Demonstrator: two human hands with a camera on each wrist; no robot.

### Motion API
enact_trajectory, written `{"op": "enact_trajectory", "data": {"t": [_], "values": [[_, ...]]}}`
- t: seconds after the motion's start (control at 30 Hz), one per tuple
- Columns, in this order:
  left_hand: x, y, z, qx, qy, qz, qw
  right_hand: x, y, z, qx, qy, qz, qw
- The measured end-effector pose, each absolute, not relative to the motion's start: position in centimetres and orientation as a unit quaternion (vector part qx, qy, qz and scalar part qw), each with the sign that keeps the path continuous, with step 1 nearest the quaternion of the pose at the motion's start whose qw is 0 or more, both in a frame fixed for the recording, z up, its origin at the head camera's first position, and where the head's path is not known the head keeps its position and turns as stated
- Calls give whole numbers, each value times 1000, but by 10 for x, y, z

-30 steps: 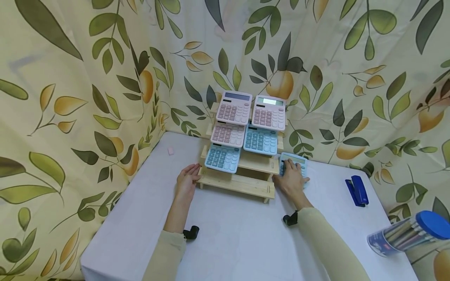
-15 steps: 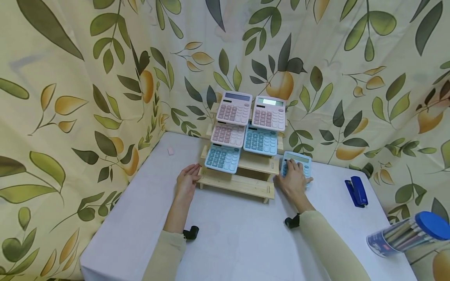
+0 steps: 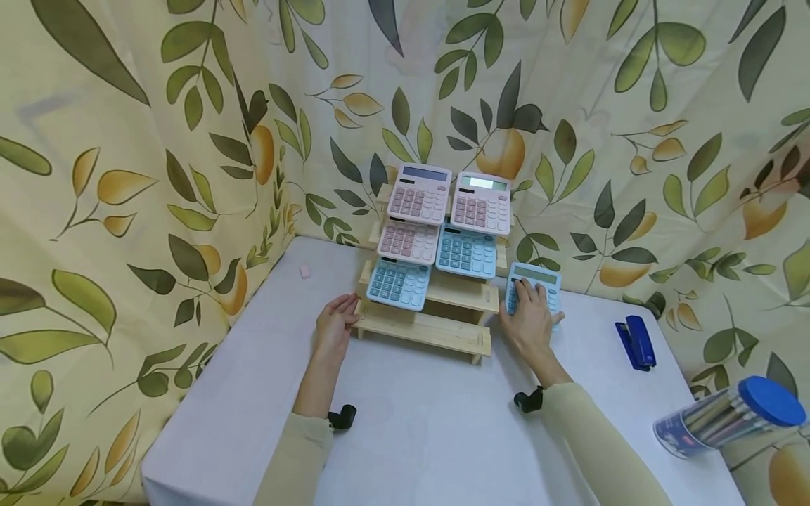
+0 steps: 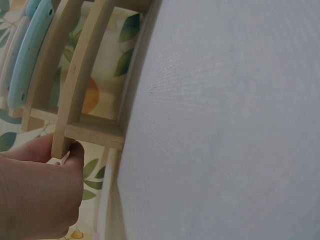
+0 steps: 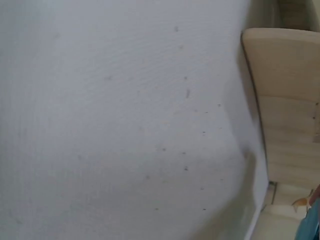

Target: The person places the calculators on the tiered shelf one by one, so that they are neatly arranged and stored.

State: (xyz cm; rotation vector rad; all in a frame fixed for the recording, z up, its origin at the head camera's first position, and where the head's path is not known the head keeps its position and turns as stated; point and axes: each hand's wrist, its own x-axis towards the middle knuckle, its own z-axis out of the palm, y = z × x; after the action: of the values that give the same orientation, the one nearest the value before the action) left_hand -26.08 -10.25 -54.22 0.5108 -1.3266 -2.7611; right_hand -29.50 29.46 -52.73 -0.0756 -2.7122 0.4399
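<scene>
My left hand (image 3: 334,327) pinches the left end of the lowest shelf of a stepped wooden rack (image 3: 436,336). In the left wrist view, the thumb and a finger (image 4: 75,150) close round the shelf's end. To the right of the rack, my right hand (image 3: 530,325) holds a blue calculator (image 3: 538,275), its fingers over the keys, which it partly covers. The right wrist view catches only a corner of this blue calculator (image 5: 309,222). On the rack sit pink calculators (image 3: 420,195) in the upper rows and blue calculators (image 3: 399,283) lower down.
A blue stapler (image 3: 636,343) lies on the white-covered table (image 3: 430,436) at the right. Nearer stands a clear tub of pencils (image 3: 721,422) with a blue lid. A small pink eraser-like block (image 3: 305,271) lies at the left. Leaf-patterned curtains (image 3: 354,42) enclose the table.
The blue calculator in my right hand has shifted slightly up and to the right in the head view, showing more of its display. My left hand stays at the rack's end.
</scene>
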Motion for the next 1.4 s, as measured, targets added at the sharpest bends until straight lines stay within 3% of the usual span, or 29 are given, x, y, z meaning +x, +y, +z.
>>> {"op": "enact_trajectory", "data": {"t": [0.4,0.9,1.4], "values": [[-257,-102,-541,155,-440,-884,42,-277,285,-500,-14,-956,179,233],[-259,-102,-540,167,-426,-889,18,-243,276,-477,26,-938,197,283],[-259,-102,-540,163,-427,-889,19,-210,263,-470,66,-934,201,287]]}}
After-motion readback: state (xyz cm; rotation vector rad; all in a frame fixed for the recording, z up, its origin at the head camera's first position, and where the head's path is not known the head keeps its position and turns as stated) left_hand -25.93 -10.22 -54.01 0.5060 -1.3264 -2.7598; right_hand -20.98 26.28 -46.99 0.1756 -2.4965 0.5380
